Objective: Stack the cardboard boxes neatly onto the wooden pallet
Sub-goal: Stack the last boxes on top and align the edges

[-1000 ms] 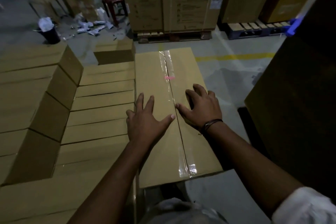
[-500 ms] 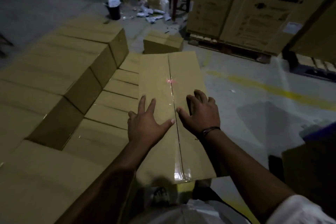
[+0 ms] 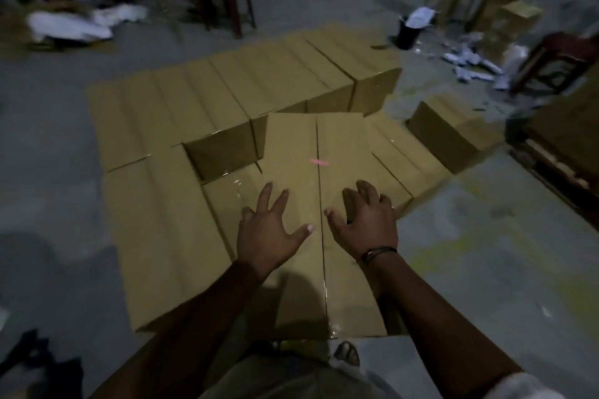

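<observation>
Both hands press flat, fingers spread, on the long cardboard box (image 3: pixel 291 152): left hand (image 3: pixel 269 230) left of its taped seam, right hand (image 3: pixel 366 220) right of it. The box lies atop the stacked boxes (image 3: pixel 227 91), near edge overhanging.

The single view comes from a wide-angle camera worn on the person's head. It faces forward and steeply down, over the person's own torso and both forearms. Nearest, at the bottom edge, a sandalled foot (image 3: pixel 346 353) shows on the floor (image 3: pixel 486 236). The left hand (image 3: pixel 269 230) and right hand (image 3: pixel 366 223) sit at close range in the lower centre, on top of a long cardboard box (image 3: pixel 291 146) that runs away from the camera. Beyond it the stacked boxes (image 3: pixel 227 91) fill the middle ground. The far floor, with a black bin (image 3: pixel 406 34) and a stool (image 3: pixel 557 58), lies along the top edge, blurred.
</observation>
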### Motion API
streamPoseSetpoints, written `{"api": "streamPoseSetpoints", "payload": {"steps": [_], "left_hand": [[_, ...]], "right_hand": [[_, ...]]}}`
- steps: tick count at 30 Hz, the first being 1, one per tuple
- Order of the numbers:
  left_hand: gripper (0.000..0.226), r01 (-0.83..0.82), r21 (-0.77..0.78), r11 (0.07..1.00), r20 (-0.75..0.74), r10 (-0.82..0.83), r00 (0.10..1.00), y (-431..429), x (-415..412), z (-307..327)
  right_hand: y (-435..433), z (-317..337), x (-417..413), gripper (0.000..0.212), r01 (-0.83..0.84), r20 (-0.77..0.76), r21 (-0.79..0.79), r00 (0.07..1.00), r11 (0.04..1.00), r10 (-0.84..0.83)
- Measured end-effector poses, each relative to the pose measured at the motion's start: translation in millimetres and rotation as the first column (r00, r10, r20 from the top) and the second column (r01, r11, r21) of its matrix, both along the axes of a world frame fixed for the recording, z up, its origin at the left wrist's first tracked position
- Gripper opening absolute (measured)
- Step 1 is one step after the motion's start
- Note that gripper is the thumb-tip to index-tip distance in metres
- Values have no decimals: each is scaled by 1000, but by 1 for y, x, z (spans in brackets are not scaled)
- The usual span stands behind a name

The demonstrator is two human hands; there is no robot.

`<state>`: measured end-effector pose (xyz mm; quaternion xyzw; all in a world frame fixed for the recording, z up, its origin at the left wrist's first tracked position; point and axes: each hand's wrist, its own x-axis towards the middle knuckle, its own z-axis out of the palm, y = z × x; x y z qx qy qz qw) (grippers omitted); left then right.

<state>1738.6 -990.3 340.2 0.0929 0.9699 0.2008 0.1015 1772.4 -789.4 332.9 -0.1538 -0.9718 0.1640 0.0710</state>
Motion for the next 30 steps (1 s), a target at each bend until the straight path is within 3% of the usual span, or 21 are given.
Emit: {"api": "streamPoseSetpoints", "payload": {"steps": [9,16,26,30], "left_hand": [[100,-257,52,965,19,256,966,-23,2,3],[110,-244,57,968,166,232,958,-46,-33,-24],[106,-158,69,985,68,154,986,-82,-73,-89],[118,-203,62,977,235,183,954,-85,-96,-103]], "right_hand": [[-20,-5,-56,63,-278,-26,-46,961,960,277],[-34,-23,-103,64,-376,73,3,924,927,374],[-56,-63,-155,65,-394,159,-35,905,918,395],[-63,-70,-184,64,-423,197,-52,884,905,425]]}}
